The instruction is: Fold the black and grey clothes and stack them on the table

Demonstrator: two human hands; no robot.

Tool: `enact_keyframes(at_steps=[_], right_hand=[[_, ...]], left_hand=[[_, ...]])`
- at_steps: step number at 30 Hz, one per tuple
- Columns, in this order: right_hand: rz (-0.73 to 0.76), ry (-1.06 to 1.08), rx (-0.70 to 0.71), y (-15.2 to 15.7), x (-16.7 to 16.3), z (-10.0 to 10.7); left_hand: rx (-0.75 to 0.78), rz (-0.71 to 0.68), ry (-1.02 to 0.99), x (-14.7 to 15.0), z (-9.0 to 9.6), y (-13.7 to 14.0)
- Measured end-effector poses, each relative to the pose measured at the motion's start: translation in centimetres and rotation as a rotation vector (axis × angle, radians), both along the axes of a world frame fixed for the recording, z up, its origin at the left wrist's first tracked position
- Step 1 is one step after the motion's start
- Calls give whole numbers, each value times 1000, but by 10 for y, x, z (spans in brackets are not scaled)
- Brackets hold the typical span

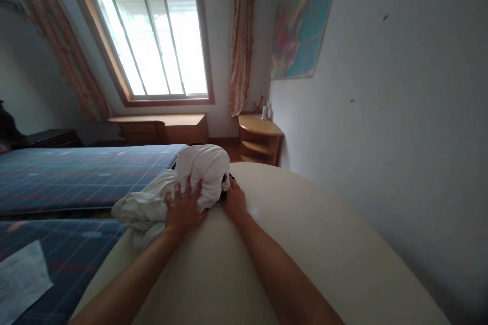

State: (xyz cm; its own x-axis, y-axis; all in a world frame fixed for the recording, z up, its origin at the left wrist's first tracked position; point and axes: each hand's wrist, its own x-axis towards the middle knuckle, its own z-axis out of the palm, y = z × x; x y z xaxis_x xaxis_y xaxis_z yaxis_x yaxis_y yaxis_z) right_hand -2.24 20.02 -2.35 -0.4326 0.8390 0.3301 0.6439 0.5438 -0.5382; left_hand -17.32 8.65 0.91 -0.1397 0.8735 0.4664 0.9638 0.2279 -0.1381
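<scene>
A bulky bundle of white cloth [204, 167] lies on the cream round table [290, 223], with loose crumpled folds trailing left over the table's edge. A small dark part shows at the bundle's right end; what it is I cannot make out. On top of the cloth, my left hand [186, 208] lies with its fingers spread, pressing into the folds. At the right end, the fingers of my right hand [234, 200] are close together and curled against the bundle's edge, with their tips partly hidden.
Two blue plaid mattresses [87, 172] lie left of the table, with a sheet of paper [25, 279] on the nearer one. Beyond stand a wooden desk [183, 120] and a corner shelf [261, 126] with small items. The white wall [400, 162] runs along the right.
</scene>
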Motion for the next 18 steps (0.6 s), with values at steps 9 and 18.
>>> enact_keyframes(at_steps=[9, 18], right_hand=[[49, -27, -8, -49, 55, -3], [-46, -252, -25, -98, 150, 0]], left_hand=[[41, -15, -103, 15, 20, -10], [-183, -368, -285, 118, -35, -38]])
